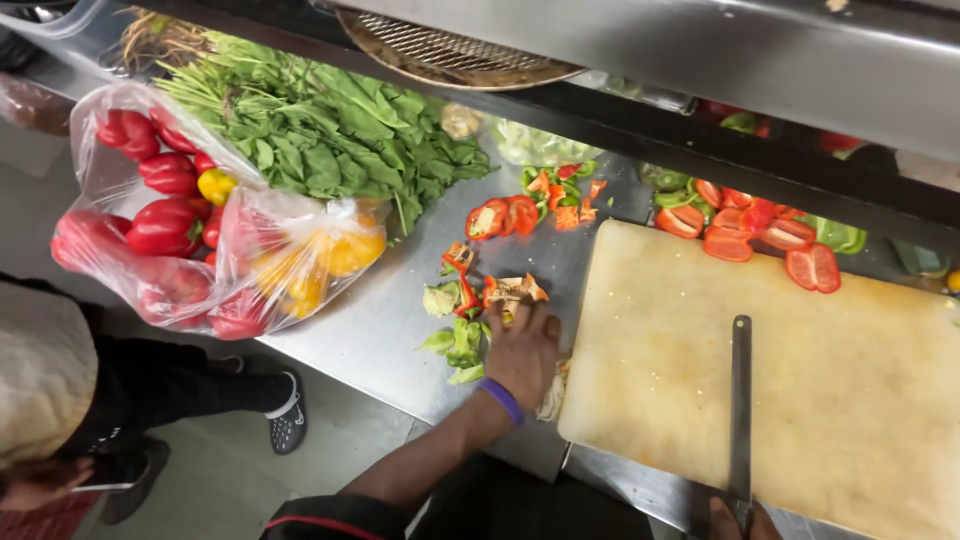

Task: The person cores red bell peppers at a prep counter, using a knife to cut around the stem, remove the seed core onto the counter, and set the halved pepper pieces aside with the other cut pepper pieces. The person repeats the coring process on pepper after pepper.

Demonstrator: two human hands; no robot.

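Observation:
My left hand [524, 352], with a purple band on the wrist, lies flat on the steel counter [370, 330] with fingers spread, touching a heap of pepper scraps [478, 300], cores and green trimmings. My right hand [742, 520], at the bottom edge, grips the handle of a long knife [741, 400] whose blade lies flat across the pale cutting board [800, 380]. Halved red peppers [745, 230] lie beyond the board's far edge.
A clear plastic bag [190, 230] of red and yellow peppers lies at the left beside a bundle of leafy greens [330, 135]. More cut pepper pieces [530, 200] sit mid-counter. A steel shelf [760, 50] runs overhead. Another person [60, 400] stands at lower left.

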